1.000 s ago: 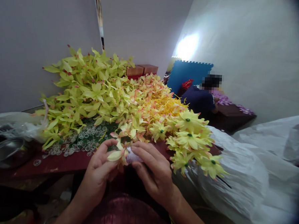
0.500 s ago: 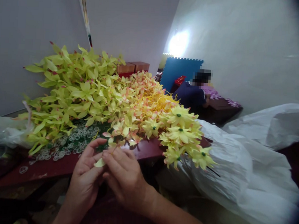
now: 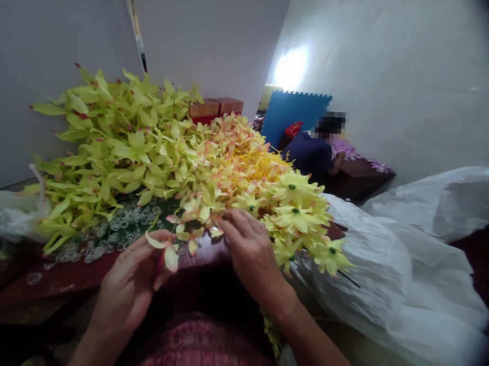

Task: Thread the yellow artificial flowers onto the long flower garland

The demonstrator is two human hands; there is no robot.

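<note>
My left hand (image 3: 130,283) is closed at the lower left, thumb and fingers pinching a small artificial flower (image 3: 170,254) with pale yellow, pink-tinged petals. My right hand (image 3: 251,254) stretches over the table edge, its fingers extended and slightly bent, the tips at the front of a pile of pink-and-yellow artificial blossoms (image 3: 223,190). Whether those fingertips touch a blossom I cannot tell. A large heap of yellow-green petal pieces (image 3: 135,150) lies behind my left hand. Finished-looking yellow flowers with green centres (image 3: 295,212) sit beyond my right hand.
Clear and green plastic rings (image 3: 130,220) are scattered on the dark red table (image 3: 79,272). White plastic sheeting (image 3: 383,267) spreads at the right, a clear bag (image 3: 9,214) at the left. Behind, a person (image 3: 309,153) bends over a table with purple petals, near a blue mat (image 3: 289,117).
My hands, together half a second ago, have moved apart. The right went right and forward to the blossom pile; the left keeps the small flower, drawn slightly left.
</note>
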